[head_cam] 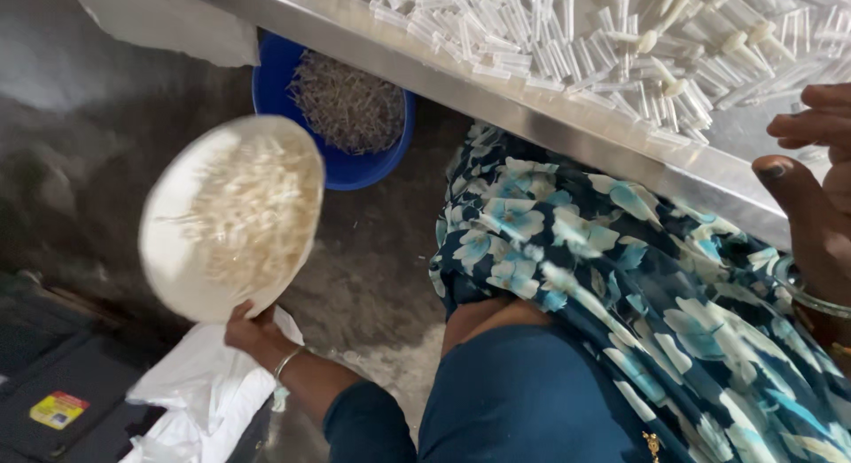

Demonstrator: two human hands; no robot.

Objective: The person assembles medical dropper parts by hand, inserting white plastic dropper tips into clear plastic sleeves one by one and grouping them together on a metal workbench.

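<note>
left hand [251,328] gripping white bowl [177,268], tilted

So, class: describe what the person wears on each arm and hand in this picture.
The left hand is bare, with a thin silvery bangle at the wrist and a dark blue sleeve further up the arm. The right hand is also bare, with metal bangles at the wrist; no sleeve shows there.

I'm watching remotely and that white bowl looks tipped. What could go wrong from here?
1. The white bowl, gripped only at its lower rim by the left hand, is tilted steeply; its small white pieces might slide out onto the floor.
2. Spilled pieces could land in the blue bowl of darker pieces and mix.
3. The right hand rests near the steel table's edge.
</note>
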